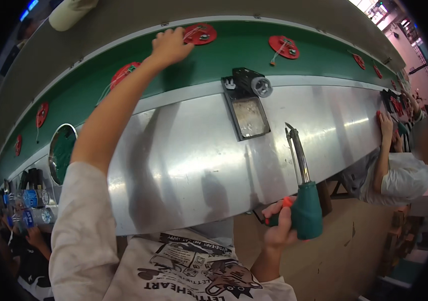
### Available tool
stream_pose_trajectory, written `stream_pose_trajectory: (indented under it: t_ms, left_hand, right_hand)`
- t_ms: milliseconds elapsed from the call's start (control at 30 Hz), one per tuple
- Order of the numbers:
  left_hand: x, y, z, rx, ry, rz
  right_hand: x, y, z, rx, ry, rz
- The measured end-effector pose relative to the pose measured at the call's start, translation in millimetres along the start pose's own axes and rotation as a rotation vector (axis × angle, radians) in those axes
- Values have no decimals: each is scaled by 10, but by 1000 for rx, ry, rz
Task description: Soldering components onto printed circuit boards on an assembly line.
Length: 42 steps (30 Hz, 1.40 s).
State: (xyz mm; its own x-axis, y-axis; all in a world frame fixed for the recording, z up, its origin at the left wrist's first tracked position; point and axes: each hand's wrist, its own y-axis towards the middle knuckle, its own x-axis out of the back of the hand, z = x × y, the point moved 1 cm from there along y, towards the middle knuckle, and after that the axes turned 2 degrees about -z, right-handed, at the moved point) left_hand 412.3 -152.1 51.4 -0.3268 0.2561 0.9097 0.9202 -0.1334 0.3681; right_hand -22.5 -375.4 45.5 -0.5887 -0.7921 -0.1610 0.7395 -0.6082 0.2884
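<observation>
At the far side, my left hand (170,47) reaches over a green belt and is closed at the left edge of a round red disc (208,30) that carries a small board and pale wires. Part of that edge is hidden by my fingers. Low on the right, my right hand (280,223) grips a soldering gun (307,213) by its dark green body, a finger at its orange-red trigger. Its metal tip and a thin feed tube point up and away, over the metal bench (184,170). Beyond the tip stands a black soldering stand (246,83) with a sponge tray (250,118).
More red discs lie along the green belt (234,47), including one disc (284,46) to the right and another (124,74) behind my left forearm. A round green-faced mirror-like plate (63,153) and plastic bottles (34,198) are at left. A co-worker (399,170) works at right.
</observation>
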Motion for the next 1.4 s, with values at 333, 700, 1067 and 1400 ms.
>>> stream_pose_trajectory:
  t_ms: [333, 700, 1067, 1400]
  left_hand:
    - [-561, 524, -353, 184, -61, 2]
    - [-1, 253, 210, 86, -985, 87]
    - [1210, -2569, 582, -128, -976, 365]
    - [1645, -3245, 1036, -171, -859, 309]
  right_hand:
    - [171, -116, -106, -179, 34, -149]
    - [87, -26, -110, -186, 149, -124]
    - [-69, -115, -215, -156, 291, 158]
    - [-682, -172, -345, -285, 395, 417]
